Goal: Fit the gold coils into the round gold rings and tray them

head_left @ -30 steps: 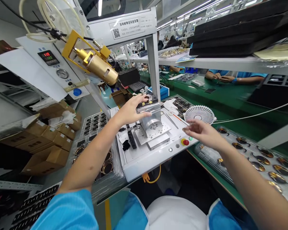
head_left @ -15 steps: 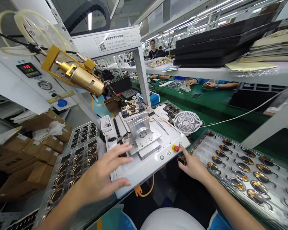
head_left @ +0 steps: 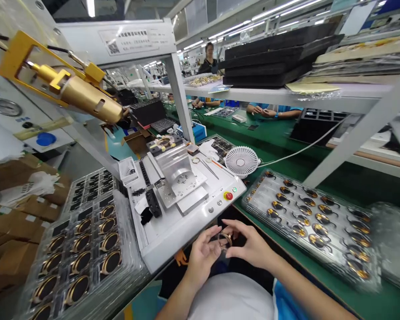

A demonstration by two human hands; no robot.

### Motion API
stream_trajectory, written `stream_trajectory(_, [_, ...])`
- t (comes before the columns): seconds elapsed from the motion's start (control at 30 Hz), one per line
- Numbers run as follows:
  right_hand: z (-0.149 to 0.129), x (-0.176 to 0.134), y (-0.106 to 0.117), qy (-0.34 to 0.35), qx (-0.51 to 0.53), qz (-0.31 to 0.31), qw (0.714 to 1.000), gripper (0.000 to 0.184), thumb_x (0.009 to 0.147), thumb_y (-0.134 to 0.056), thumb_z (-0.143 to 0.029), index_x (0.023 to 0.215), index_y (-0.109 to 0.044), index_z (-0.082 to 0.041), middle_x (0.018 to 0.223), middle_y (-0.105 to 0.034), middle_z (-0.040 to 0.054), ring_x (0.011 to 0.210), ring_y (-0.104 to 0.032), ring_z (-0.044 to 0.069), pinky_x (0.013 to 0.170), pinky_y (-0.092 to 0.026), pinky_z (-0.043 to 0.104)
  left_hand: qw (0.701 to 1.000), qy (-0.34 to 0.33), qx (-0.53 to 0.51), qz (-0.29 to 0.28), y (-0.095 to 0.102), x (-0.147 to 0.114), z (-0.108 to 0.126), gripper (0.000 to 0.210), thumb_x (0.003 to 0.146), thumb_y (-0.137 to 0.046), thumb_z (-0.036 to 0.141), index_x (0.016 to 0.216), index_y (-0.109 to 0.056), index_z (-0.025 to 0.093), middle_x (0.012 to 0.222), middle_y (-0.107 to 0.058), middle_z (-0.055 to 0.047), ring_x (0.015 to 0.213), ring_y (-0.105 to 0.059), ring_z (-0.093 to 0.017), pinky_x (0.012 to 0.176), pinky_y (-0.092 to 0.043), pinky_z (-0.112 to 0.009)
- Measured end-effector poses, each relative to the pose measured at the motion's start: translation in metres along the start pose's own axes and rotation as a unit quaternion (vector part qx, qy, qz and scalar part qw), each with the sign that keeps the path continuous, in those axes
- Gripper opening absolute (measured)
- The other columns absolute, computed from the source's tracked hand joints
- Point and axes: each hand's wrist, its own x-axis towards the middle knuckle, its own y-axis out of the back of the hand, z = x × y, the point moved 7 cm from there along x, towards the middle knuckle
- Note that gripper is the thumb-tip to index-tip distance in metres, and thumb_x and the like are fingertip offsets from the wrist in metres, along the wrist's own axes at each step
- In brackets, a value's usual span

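Observation:
In front of my lap both hands meet at a thin gold-coloured ring (head_left: 227, 240), which looks like a round watch bezel. My left hand (head_left: 202, 254) has its fingers on the ring's left side. From the right, the thumb and fingers of my right hand (head_left: 251, 245) grip the same ring. Fingers cover part of it. Just beyond stands a white machine base (head_left: 168, 249) with a silver metal fixture (head_left: 182, 178) and a red stop button (head_left: 228, 195).
A gold cylinder (head_left: 90, 100) hangs at the upper left. Trays of black discs with gold rims (head_left: 82, 262) lie at left. Right of the machine is a clear tray (head_left: 250, 202) of round parts with dark tails. A white fan (head_left: 242, 161) stands behind. Co-workers' hands (head_left: 266, 112) show across the bench.
My right hand has left the green button area and come down toward my lap with the ring. My left hand has moved right from beside the fixture and joined it. The view has shifted.

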Motion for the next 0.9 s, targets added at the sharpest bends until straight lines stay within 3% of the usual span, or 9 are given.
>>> stream_trajectory(0.17, [0.001,-0.015,-0.020,0.020,-0.005,0.063,0.998,0.078,0.066,-0.091,-0.066,0.127,-0.068,-0.023,0.099,-0.074,0.0074,0.084,-0.070,0.022,0.072,-0.057,0.033,0.995,0.043,-0.092,0.014,-0.009,0.000,-0.020,0.052,0.071,-0.094,0.041,0.118,-0.078,0.025,0.125,-0.076,-0.013,0.103,-0.078,-0.030,0.098,-0.060,-0.048])
stream_trajectory(0.27, [-0.004,-0.010,-0.013,0.044,-0.046,0.012,0.998,0.072,0.069,-0.091,-0.063,0.125,-0.069,-0.023,0.105,-0.074,0.0096,0.094,-0.070,0.025,0.081,-0.059,0.037,0.994,0.059,-0.078,0.039,-0.001,-0.003,-0.022,0.054,0.069,-0.096,0.041,0.118,-0.079,0.025,0.118,-0.079,-0.012,0.098,-0.078,-0.027,0.093,-0.061,-0.043])
stream_trajectory(0.37, [0.000,0.010,0.037,0.008,-0.170,0.015,0.985,0.047,0.080,-0.088,-0.049,0.116,-0.073,-0.024,0.111,-0.075,0.0098,0.104,-0.069,0.028,0.095,-0.057,0.045,0.996,0.055,-0.033,0.069,0.012,-0.009,-0.020,0.054,0.074,-0.092,0.043,0.123,-0.078,0.027,0.121,-0.078,-0.012,0.093,-0.077,-0.022,0.085,-0.061,-0.034])
stream_trajectory(0.47, [0.023,0.037,0.131,-0.143,-0.312,0.132,0.930,0.017,0.092,-0.077,-0.035,0.103,-0.073,-0.023,0.103,-0.074,0.0076,0.098,-0.070,0.027,0.095,-0.057,0.049,0.994,0.048,-0.011,0.098,0.024,-0.019,-0.018,0.056,0.073,-0.092,0.048,0.122,-0.078,0.025,0.121,-0.077,-0.012,0.089,-0.077,-0.022,0.080,-0.062,-0.034])
stream_trajectory(0.53, [0.038,0.057,0.182,-0.192,-0.349,0.166,0.902,0.013,0.097,-0.071,-0.029,0.104,-0.071,-0.018,0.102,-0.072,0.0089,0.100,-0.069,0.028,0.096,-0.056,0.053,0.993,0.059,-0.007,0.107,0.029,-0.025,-0.019,0.056,0.071,-0.093,0.048,0.119,-0.078,0.023,0.117,-0.078,-0.012,0.088,-0.078,-0.022,0.083,-0.063,-0.036])
stream_trajectory(0.6, [0.053,0.076,0.217,-0.224,-0.372,0.178,0.883,0.022,0.099,-0.070,-0.032,0.114,-0.069,-0.016,0.115,-0.070,0.0091,0.105,-0.068,0.026,0.095,-0.058,0.050,0.991,0.069,-0.002,0.117,0.032,-0.031,-0.019,0.054,0.070,-0.095,0.044,0.115,-0.078,0.021,0.115,-0.078,-0.012,0.092,-0.079,-0.024,0.087,-0.063,-0.038])
stream_trajectory(0.67, [0.065,0.090,0.236,-0.244,-0.384,0.179,0.872,0.030,0.103,-0.065,-0.036,0.124,-0.066,-0.016,0.126,-0.066,0.0096,0.110,-0.067,0.024,0.095,-0.058,0.046,0.990,0.069,0.003,0.125,0.033,-0.034,-0.017,0.051,0.068,-0.096,0.040,0.111,-0.077,0.019,0.113,-0.079,-0.013,0.099,-0.079,-0.026,0.092,-0.063,-0.039])
stream_trajectory(0.77, [0.076,0.106,0.245,-0.251,-0.379,0.172,0.874,0.031,0.105,-0.062,-0.036,0.128,-0.065,-0.016,0.129,-0.065,0.0106,0.110,-0.067,0.023,0.094,-0.059,0.045,0.989,0.064,0.014,0.136,0.035,-0.037,-0.012,0.050,0.065,-0.098,0.036,0.107,-0.076,0.018,0.109,-0.080,-0.013,0.106,-0.078,-0.028,0.098,-0.061,-0.042])
stream_trajectory(0.9, [0.079,0.119,0.244,-0.211,-0.325,0.165,0.907,0.023,0.102,-0.066,-0.036,0.110,-0.069,-0.015,0.111,-0.070,0.0089,0.102,-0.069,0.023,0.089,-0.059,0.043,0.987,0.074,0.015,0.144,0.034,-0.039,-0.009,0.048,0.064,-0.098,0.033,0.104,-0.075,0.017,0.108,-0.080,-0.013,0.105,-0.078,-0.030,0.098,-0.062,-0.044])
